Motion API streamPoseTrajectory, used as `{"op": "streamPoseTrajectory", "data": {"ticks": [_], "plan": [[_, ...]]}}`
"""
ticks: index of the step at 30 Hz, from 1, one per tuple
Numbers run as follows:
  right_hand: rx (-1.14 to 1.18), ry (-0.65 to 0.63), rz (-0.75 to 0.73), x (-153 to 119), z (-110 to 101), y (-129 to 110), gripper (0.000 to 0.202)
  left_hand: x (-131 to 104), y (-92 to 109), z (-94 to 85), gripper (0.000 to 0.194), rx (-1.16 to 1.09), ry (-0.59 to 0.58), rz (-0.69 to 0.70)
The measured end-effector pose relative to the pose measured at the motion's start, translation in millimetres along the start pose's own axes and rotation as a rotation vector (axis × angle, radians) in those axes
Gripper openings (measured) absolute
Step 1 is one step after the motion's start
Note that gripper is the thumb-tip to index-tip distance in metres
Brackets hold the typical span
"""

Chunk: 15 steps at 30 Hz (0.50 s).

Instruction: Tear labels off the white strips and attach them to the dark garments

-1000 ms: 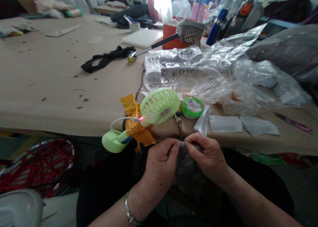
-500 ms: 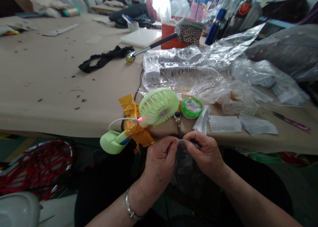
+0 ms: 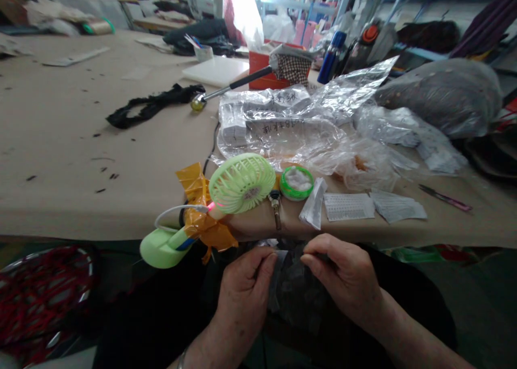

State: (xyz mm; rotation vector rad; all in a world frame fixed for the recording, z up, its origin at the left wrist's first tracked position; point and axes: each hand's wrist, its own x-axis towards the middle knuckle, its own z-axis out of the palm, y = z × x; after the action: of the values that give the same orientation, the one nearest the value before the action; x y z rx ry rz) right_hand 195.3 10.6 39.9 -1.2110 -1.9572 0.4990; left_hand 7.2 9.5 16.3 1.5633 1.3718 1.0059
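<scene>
My left hand [image 3: 248, 283] is closed in a pinch just below the table edge, with a thin pale strip [image 3: 278, 266] at its fingertips; its exact kind is unclear. To the right, my right hand [image 3: 343, 272] has thumb and forefinger drawn together, and whatever they hold is too small to make out. Below and between the hands lies a greyish see-through heap [image 3: 302, 299], dim and blurred. Above them, a short metal rod with a dark collar [image 3: 276, 210] points toward me at the table edge. Beside it stands a round green tub [image 3: 297, 183] with white fluffy filling.
A light-green fan [image 3: 242, 183] is fixed with orange tape [image 3: 197, 218] left of the rod. Folded white paper [image 3: 314, 203], printed labels [image 3: 349, 206] and small scissors [image 3: 444, 197] lie rightward. Behind are plastic-wrapped stacks [image 3: 283, 129] and a black fabric strip [image 3: 157, 105].
Both hands have come down from the metal rod's tip, toward my lap, and their fingertips have parted. The camera view has shifted a little to the right.
</scene>
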Motion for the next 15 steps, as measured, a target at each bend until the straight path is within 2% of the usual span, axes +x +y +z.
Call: {"op": "streamPoseTrajectory", "data": {"ticks": [1,3,6,10,15], "plan": [[-0.115,0.053,-0.068,0.5,-5.4,3.8,0.002,0.3,-4.2,1.2,0.015,0.000,-0.001,-0.020],[-0.365,0.144,-0.153,2.4,-12.7,13.6,0.013,1.1,-12.3,4.0,0.017,-0.003,0.012,-0.053],[-0.627,0.164,-0.162,3.5,-13.3,27.6,0.030,-0.3,-20.6,8.4,0.023,-0.003,0.018,-0.079],[-0.659,0.198,-0.180,-0.1,-6.2,35.9,0.025,-5.9,-19.4,15.3,0.019,-0.032,-0.026,-0.115],[-0.532,0.269,-0.211,0.8,-12.5,39.2,0.012,-1.3,4.0,26.9,0.016,-0.184,-0.112,-0.189]]}}
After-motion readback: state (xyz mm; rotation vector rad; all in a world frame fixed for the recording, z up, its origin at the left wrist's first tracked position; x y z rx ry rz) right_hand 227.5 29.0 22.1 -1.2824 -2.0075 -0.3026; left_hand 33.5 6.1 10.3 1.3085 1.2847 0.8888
